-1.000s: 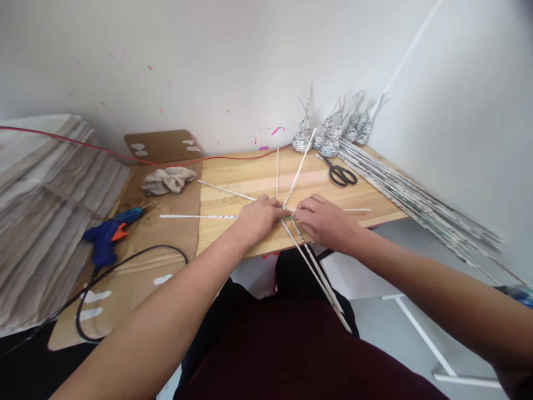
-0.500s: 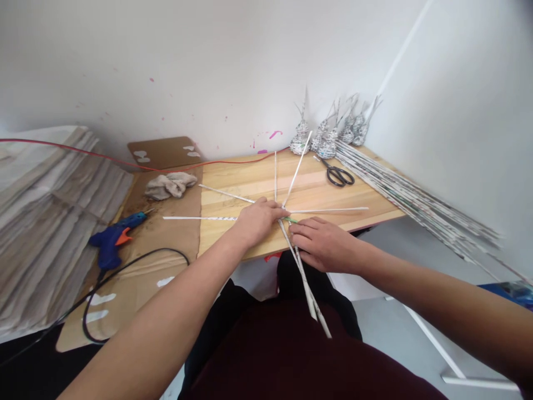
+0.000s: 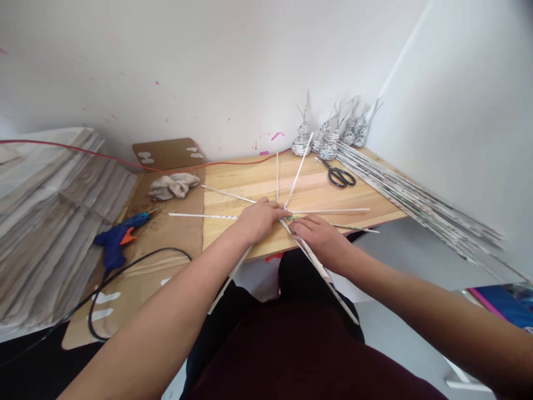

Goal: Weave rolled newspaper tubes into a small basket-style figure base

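Thin rolled-paper sticks [image 3: 298,169] cross at a centre on the table and fan outward. My left hand [image 3: 262,219] presses its bent fingers together on the left of this crossing. Close beside it, my right hand [image 3: 318,239] has its fingers closed on a paper stick at the front right of the crossing. From under that hand a stick with green marks [image 3: 357,228] points right. Other sticks [image 3: 318,266] slant down past the table's front edge toward my lap, and one more shows beneath my left forearm. My fingers hide most of the crossing.
Behind stand several woven paper gourd shapes [image 3: 300,143], with black-handled scissors [image 3: 342,176] and a bundle of paper sticks [image 3: 400,183] at right. A blue glue gun [image 3: 112,247], cloth [image 3: 172,186] and stacked sheets [image 3: 62,222] lie left. A red cord [image 3: 225,163] runs behind.
My right hand has shifted slightly. The front sticks have swung to the right, and a stick now shows beyond that hand. Another now hangs below my left forearm. The left hand stays at the crossing.
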The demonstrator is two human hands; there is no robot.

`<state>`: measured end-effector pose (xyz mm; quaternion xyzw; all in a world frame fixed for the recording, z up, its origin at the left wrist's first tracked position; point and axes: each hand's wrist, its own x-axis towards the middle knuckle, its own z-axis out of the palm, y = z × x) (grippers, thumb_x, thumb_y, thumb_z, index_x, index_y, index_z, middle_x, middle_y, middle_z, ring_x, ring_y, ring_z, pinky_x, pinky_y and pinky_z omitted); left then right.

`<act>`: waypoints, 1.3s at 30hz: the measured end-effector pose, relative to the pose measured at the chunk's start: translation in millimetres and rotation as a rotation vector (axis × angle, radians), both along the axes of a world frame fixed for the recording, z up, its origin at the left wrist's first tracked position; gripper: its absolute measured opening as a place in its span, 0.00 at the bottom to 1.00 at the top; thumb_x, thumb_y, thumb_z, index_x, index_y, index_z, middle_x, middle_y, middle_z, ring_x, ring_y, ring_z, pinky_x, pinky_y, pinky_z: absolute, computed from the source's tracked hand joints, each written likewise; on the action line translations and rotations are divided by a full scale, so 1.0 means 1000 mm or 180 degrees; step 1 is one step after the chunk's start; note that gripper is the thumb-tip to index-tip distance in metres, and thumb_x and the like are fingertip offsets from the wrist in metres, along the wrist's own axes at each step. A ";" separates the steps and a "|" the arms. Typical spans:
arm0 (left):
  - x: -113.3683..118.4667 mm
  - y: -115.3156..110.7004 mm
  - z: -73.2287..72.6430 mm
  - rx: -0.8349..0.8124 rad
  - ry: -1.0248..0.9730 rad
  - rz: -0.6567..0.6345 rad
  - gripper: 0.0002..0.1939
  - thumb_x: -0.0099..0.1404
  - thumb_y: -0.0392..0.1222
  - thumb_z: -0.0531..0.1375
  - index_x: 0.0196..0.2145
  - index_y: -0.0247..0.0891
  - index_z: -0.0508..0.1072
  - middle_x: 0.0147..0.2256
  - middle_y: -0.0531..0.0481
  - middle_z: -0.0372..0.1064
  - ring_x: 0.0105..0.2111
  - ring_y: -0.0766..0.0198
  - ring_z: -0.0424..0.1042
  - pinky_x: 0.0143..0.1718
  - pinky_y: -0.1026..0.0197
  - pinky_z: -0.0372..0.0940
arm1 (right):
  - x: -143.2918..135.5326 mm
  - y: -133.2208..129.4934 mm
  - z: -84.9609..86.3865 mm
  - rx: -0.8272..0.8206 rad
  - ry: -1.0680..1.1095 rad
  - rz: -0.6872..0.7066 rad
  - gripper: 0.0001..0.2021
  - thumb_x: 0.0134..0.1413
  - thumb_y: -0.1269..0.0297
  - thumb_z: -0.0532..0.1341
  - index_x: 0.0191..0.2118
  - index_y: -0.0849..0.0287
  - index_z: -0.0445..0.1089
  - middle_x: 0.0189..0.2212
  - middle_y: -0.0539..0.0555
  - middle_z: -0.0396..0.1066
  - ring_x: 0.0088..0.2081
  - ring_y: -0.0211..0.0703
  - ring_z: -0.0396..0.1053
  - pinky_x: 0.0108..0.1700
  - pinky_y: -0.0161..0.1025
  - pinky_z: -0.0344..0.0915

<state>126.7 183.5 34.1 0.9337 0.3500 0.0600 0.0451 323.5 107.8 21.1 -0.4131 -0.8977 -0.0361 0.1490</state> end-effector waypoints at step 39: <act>-0.009 0.013 0.004 -0.0430 -0.0335 -0.0545 0.14 0.66 0.44 0.57 0.47 0.47 0.77 0.53 0.51 0.72 0.53 0.57 0.68 0.57 0.54 0.59 | -0.037 0.003 0.016 -0.0918 0.1357 -0.0882 0.11 0.63 0.60 0.55 0.43 0.59 0.71 0.42 0.56 0.76 0.43 0.47 0.71 0.46 0.40 0.61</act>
